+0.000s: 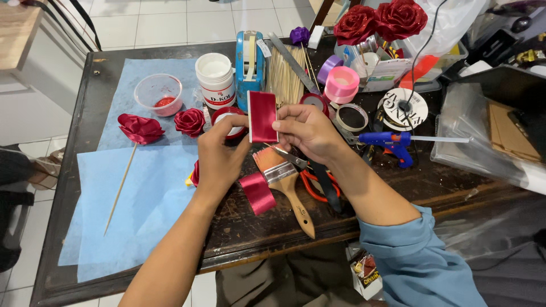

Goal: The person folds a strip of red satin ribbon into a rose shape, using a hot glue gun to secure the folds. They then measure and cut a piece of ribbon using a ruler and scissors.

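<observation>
ribbon piece (263,116): glossy dark red
ribbon roses (189,121): deep red — satin sheen
paper sheets (142,199): pale blue
glue gun (389,140): blue — orange trigger
ribbon roll (341,83): pink
brush (287,186): light wood handle, orange-tan bristles
table (398,182): dark brown

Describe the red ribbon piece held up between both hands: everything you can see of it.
The red ribbon piece is a flat, upright rectangle of glossy satin-like fabric, deep crimson, with straight edges and a soft sheen. The left hand pinches its lower left edge, and the right hand pinches its right edge. It is lifted above the dark table, in front of a blue tape dispenser and just above a ribbon roll. Its lower edge is partly hidden by fingers.
</observation>
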